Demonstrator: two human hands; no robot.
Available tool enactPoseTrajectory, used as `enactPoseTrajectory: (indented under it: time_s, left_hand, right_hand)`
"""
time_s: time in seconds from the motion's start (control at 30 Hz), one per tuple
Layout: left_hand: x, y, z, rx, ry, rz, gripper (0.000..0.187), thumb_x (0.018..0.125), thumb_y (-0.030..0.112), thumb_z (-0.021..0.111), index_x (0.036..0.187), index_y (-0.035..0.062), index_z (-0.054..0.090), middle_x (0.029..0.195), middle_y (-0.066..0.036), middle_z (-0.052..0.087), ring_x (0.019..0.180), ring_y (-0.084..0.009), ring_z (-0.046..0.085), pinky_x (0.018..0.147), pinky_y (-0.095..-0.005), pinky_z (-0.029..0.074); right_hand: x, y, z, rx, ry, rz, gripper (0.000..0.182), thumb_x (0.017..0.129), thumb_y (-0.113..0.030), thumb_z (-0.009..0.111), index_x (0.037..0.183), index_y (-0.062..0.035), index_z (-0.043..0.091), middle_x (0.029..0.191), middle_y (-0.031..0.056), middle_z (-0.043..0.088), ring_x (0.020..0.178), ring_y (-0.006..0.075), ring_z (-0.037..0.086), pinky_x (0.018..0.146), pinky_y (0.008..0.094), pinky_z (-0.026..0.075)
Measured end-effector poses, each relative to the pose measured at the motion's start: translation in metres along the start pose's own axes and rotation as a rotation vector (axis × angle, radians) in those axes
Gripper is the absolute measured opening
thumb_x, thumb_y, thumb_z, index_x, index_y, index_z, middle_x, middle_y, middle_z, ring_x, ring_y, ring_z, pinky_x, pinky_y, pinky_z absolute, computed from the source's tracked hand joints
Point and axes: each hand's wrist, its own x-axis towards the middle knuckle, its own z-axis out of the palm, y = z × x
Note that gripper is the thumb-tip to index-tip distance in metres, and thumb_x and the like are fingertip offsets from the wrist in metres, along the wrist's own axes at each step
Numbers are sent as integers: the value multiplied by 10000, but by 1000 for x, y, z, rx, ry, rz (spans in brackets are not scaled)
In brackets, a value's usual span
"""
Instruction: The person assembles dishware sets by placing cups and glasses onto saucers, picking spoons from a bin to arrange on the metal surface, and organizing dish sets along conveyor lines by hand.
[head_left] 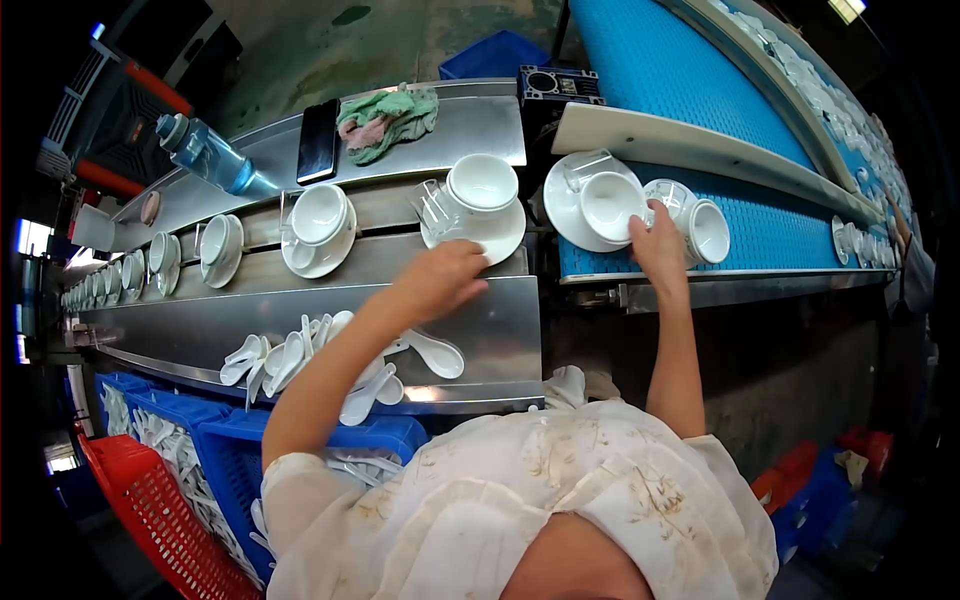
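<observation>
My left hand (445,282) is at the near rim of a white saucer (505,240), its fingers bent together over the rim. On that saucer stand a white bowl (484,182) and a clear glass (436,208) lying tilted beside it. My right hand (662,250) reaches over the blue belt, thumb and forefinger at the right rim of another white bowl (610,207). That bowl sits with a glass (588,170) on a saucer (560,212). Just right of my fingers are another white bowl (709,232) and a partly hidden glass (668,195).
A row of stacked bowls and saucers (220,245) runs left along the metal line. White spoons (290,358) are heaped on the near ledge. A bottle (212,155), phone (318,142) and cloth (388,122) lie behind. Red (150,500) and blue crates (225,450) stand below.
</observation>
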Motion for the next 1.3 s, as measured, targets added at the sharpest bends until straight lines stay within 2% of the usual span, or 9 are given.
enactPoseTrajectory:
  time_s: [0.1,0.27,0.43,0.8,0.93,1.03,1.1,1.13,1.3]
  left_hand:
    - [6,-4,31,184,54,-2,445,799,229,626,1144,-26,509,1235,-178,485,1192,-313,437,996,-374,365]
    - [-16,-20,28,158,5,-27,463,809,251,615,1162,-24,497,1277,-166,463,1214,-314,412,1028,-379,323]
    - [-48,-34,7,193,-30,-167,366,816,254,607,1083,9,548,1268,-138,484,1198,-302,430,1021,-373,333]
    - [-111,-74,-23,133,58,-299,212,803,181,607,922,5,600,1023,-137,559,940,-324,538,820,-400,438]
    - [-117,-67,-54,-47,23,-684,177,811,186,615,868,19,624,970,-140,597,867,-298,574,770,-367,451]
    - [-103,-80,-79,-17,406,-725,186,815,193,603,885,22,625,977,-139,603,886,-303,579,769,-371,455]
    - [-87,-104,-81,67,660,-493,246,810,201,612,985,28,608,997,-141,603,895,-309,576,785,-363,456]
    - [-80,-116,-78,150,698,-424,307,818,215,612,1060,30,577,1005,-132,608,891,-300,580,798,-343,456]
    - [-78,-157,-64,-268,488,-691,344,832,237,611,1097,21,571,990,-127,630,844,-225,589,774,-319,464]
  right_hand:
    - [0,-21,2,-32,-32,24,534,746,-219,579,1199,42,467,1020,322,572,969,417,570,830,419,451]
    - [24,-2,16,-91,61,-233,283,699,-149,559,903,46,558,898,277,595,860,433,567,770,450,449]
    - [29,-4,20,-4,-5,-230,309,712,-113,528,971,53,553,949,266,600,892,422,571,803,430,438]
    - [24,-39,45,120,-173,-415,351,721,-97,482,1031,53,545,940,241,613,880,363,598,787,386,457]
    - [32,-52,62,175,-281,-347,336,707,-79,498,1012,49,560,934,227,618,877,357,600,778,378,458]
    - [36,-66,88,199,-373,-315,321,713,-86,498,1003,31,569,944,232,618,884,359,600,779,380,460]
    - [43,-68,115,169,-434,-314,313,728,-123,494,997,13,579,939,232,621,888,363,602,784,395,460]
    - [42,-77,125,79,-437,-310,310,742,-178,486,965,12,587,936,240,619,895,390,591,789,416,459]
    - [28,-103,103,-351,-446,-398,352,802,-318,502,833,16,609,935,235,611,894,402,575,789,452,453]
